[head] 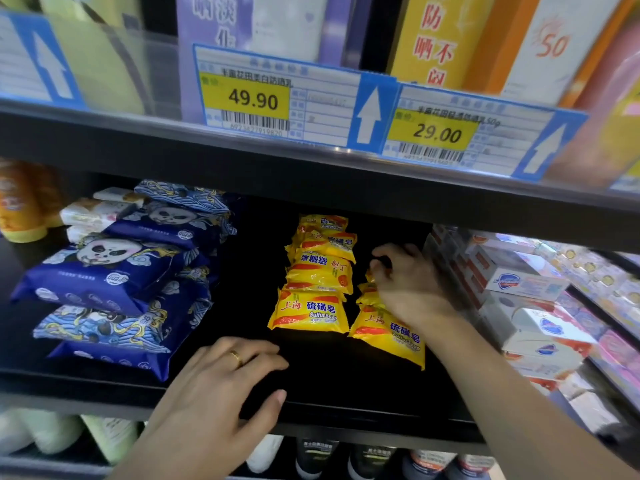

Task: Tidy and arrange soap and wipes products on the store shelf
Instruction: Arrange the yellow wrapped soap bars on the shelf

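Soap packs (313,271) stacked in a row running backward, right hand (405,278) pinching one, left hand (221,379) flat, relaxed.

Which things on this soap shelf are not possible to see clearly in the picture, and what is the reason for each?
All in the head view:
- Right row of yellow soap packs: the right hand covers the packs behind the front one.
- What the right hand's fingers hold: hidden by the hand itself.
- Boxed soaps at right: blurred, and cut off by the frame edge.
- Price label small print: too blurred.
- Bottles below the shelf: hidden partly by the left hand.
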Demonstrator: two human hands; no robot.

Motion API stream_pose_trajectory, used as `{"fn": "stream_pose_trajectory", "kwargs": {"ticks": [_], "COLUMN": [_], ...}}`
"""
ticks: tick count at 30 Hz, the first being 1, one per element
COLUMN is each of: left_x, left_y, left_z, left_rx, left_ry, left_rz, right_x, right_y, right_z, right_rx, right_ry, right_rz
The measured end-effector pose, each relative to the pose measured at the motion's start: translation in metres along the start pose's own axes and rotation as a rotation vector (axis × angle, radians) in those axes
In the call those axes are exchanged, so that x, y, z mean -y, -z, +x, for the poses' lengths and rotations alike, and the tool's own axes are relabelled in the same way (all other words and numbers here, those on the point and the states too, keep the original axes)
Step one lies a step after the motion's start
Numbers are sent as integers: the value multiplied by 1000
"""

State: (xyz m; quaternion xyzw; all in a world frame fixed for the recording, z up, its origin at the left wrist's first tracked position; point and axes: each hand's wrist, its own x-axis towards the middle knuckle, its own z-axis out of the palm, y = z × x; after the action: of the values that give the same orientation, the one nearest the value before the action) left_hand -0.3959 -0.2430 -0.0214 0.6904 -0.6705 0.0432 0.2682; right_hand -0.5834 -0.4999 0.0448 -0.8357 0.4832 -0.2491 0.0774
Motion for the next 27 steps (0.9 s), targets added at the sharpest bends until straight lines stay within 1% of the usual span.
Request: {"fn": "stream_pose_trajectory", "kwargs": {"ticks": [1, 2, 3, 5, 7, 9, 12, 16, 19, 23, 27], "left_x": [1, 3, 4, 6, 4, 2, -3, -9, -11, -9, -7], "left_y": [1, 2, 4, 5, 7, 7, 6, 1, 0, -1, 8], "left_z": [-1, -1, -1, -2, -3, -3, -3, 6, 12, 17, 29], "left_rx": [-6, -6, -2, 14, 17, 15, 9, -56, -102, -114, -34], "left_ry": [22, 46, 63, 72, 82, 96, 127, 196, 283, 397, 460], "left_rz": [8, 17, 27, 48, 54, 48, 13, -118, -221, -391, -448], "right_x": [13, 27, 39, 56, 64, 67, 67, 67, 68, 64, 59], "right_y": [2, 5, 5, 2, -9, -19, -28, -30, -26, -22, -20], "right_z": [-14, -28, -41, -61, -74, -81, -84, -92, -101, -112, -125], "right_rx": [-53, -45, 16, 137, 164, 157, 153, 167, 173, 96, 34], "right_ry": [97, 192, 273, 373, 433, 452, 440, 454, 460, 468, 481], "right_rz": [6, -3, -39, -173, -305, -360, -325, -184, -98, -67, 39]}}
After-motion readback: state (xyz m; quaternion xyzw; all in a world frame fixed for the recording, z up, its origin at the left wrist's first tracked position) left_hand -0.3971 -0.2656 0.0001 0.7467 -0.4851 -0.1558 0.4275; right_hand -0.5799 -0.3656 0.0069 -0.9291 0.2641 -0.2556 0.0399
